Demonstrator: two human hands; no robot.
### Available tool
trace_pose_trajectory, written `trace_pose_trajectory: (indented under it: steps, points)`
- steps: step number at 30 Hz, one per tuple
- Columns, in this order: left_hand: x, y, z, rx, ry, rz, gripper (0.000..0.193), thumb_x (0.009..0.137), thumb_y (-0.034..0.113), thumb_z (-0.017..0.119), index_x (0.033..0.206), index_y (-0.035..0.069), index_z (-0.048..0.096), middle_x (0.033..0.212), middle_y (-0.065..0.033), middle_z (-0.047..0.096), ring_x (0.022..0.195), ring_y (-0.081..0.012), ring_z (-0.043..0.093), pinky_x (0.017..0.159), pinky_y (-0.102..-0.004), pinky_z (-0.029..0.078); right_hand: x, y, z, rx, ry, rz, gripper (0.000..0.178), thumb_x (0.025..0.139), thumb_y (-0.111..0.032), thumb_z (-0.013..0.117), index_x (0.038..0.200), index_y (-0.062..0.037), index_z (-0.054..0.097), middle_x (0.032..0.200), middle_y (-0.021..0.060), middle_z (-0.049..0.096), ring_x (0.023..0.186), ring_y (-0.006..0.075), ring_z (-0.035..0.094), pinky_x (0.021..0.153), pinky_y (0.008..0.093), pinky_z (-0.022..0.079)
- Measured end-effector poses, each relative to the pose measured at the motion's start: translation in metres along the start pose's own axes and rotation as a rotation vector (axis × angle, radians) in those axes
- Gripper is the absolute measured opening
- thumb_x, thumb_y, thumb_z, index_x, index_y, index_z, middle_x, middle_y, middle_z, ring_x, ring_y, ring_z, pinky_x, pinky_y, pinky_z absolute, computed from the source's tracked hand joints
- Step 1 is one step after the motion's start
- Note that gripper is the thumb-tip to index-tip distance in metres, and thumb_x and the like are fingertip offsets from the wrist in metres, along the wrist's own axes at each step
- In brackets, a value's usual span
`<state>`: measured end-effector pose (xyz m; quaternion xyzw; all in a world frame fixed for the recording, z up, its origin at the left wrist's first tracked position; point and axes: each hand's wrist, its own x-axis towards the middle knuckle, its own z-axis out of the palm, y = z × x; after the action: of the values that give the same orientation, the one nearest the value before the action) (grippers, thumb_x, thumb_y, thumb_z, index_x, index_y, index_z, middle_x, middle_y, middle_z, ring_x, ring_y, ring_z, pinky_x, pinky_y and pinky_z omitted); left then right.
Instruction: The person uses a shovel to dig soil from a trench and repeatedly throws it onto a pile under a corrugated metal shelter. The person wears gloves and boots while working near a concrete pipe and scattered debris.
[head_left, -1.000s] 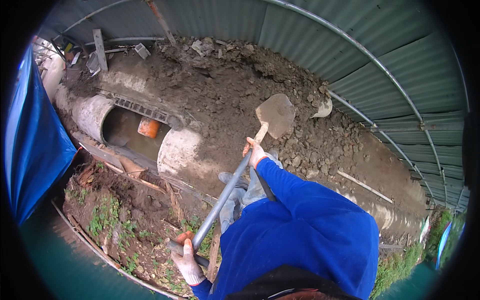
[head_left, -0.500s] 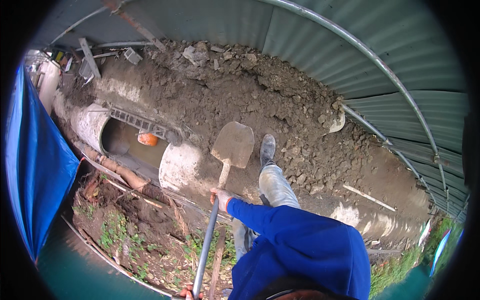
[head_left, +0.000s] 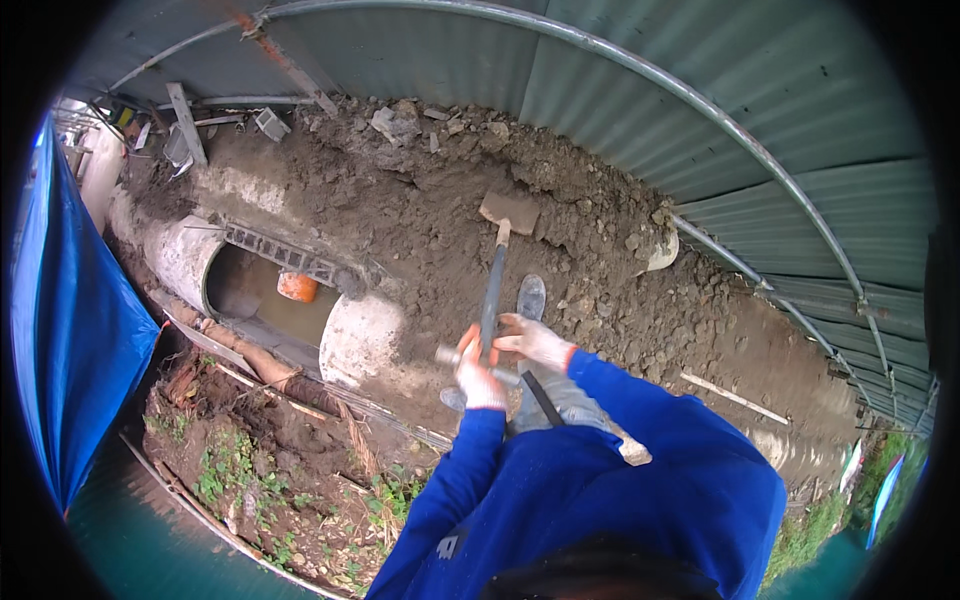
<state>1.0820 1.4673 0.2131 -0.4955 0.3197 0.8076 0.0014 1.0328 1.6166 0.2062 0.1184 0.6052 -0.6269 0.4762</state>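
Observation:
A long-handled shovel slants across the middle. Its muddy blade (head_left: 510, 213) is against the loose soil, and its grey shaft (head_left: 494, 285) runs back toward my body. My left hand (head_left: 480, 375), in a pale work glove, is closed around the shaft near its crosswise handle end. Beside the shaft is my right hand (head_left: 537, 341), also gloved, its fingers stretched toward the shaft and apart, not visibly wrapped round it. One of my boots (head_left: 531, 297) stands on the dirt just right of the shaft; the other boot is partly covered by my arm and the handle.
Soil and rubble (head_left: 600, 250) rise to a corrugated metal fence (head_left: 640, 120) with curved pipes. Left of me, a large concrete pipe (head_left: 360, 335) has an opening holding murky water and an orange container (head_left: 297, 287). A blue tarp (head_left: 85, 330) hangs at far left.
The shovel has swung away from me and right, from beside the pipe opening onto the soil. Both hands have come together near its handle end; my right hand's fingers have spread off the shaft.

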Motion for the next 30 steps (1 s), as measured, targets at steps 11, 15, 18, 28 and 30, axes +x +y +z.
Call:
trace_pose_trajectory:
  steps: [11, 15, 18, 28, 30]
  points:
    - [-0.007, 0.017, 0.102, 0.484, -0.682, -0.098, 0.057, 0.095, 0.044, 0.073, 0.138, 0.008, 0.065, 0.136, -0.0029, 0.064, 0.124, -0.0152, 0.054, 0.108, -0.034, 0.041, -0.099, -0.106, 0.044, -1.156, 0.845, -0.108, 0.045, 0.085, -0.031, 0.072, 0.122, -0.0072, 0.067, 0.099, 0.022, 0.073, 0.098, 0.0408, 0.072, 0.088, 0.0506, 0.057]
    - [0.002, 0.028, 0.12, 0.346, -0.568, -0.078, 0.042, 0.095, 0.028, 0.073, 0.13, 0.005, 0.07, 0.129, -0.0043, 0.067, 0.121, -0.0163, 0.057, 0.108, -0.034, 0.043, -0.075, -0.122, 0.034, -1.203, 0.807, -0.178, 0.043, 0.086, -0.037, 0.071, 0.117, -0.0067, 0.069, 0.096, 0.0241, 0.075, 0.091, 0.0416, 0.074, 0.082, 0.0528, 0.058]
    - [0.015, 0.05, 0.135, 0.133, -0.589, 0.046, 0.035, 0.095, 0.014, 0.069, 0.128, 0.003, 0.07, 0.127, -0.007, 0.068, 0.118, -0.0184, 0.06, 0.105, -0.0321, 0.046, -0.057, -0.151, 0.041, -1.24, 0.79, -0.263, 0.034, 0.095, -0.033, 0.059, 0.112, -0.006, 0.07, 0.097, 0.0238, 0.075, 0.091, 0.0421, 0.074, 0.082, 0.0524, 0.058]
    - [0.099, 0.118, 0.199, 0.056, -0.547, 0.152, 0.028, 0.091, 0.003, 0.061, 0.116, -0.004, 0.072, 0.121, -0.0143, 0.072, 0.115, -0.0231, 0.066, 0.106, -0.0343, 0.049, 0.036, -0.241, 0.009, -1.22, 0.666, -0.325, 0.03, 0.101, -0.021, 0.046, 0.105, -0.001, 0.068, 0.093, 0.0202, 0.075, 0.09, 0.0383, 0.074, 0.077, 0.0507, 0.059]
    - [0.123, 0.118, 0.196, 0.161, -0.494, 0.169, 0.028, 0.09, 0.003, 0.059, 0.114, -0.004, 0.072, 0.122, -0.0155, 0.072, 0.117, -0.0239, 0.066, 0.108, -0.0358, 0.049, 0.062, -0.223, 0.011, -1.184, 0.635, -0.324, 0.03, 0.101, -0.021, 0.045, 0.103, -0.0007, 0.067, 0.092, 0.0203, 0.075, 0.091, 0.038, 0.075, 0.076, 0.0512, 0.059]
